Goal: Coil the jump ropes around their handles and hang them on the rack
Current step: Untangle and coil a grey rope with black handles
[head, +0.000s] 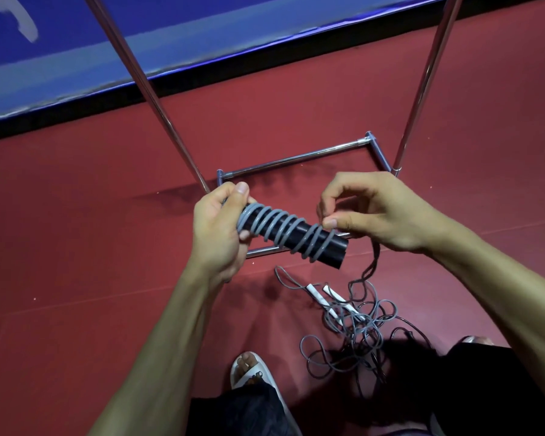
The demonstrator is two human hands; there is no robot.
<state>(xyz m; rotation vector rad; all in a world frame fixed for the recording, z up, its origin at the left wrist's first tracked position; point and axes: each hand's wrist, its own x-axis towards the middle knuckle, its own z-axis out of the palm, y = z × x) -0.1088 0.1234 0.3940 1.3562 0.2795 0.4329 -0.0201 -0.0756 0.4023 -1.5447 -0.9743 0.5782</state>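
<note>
My left hand grips the left end of a pair of black jump-rope handles, held roughly level and tilted down to the right. A grey rope is wound around them in several turns. My right hand pinches the rope just above the handles' right end. From that hand the rope hangs down to a loose tangle of grey rope on the red floor. White handles of another rope lie in that tangle.
A chrome rack stands right behind my hands, its base bars on the red floor and two uprights rising out of the frame. A blue mat edge runs behind. My feet in white sandals are below.
</note>
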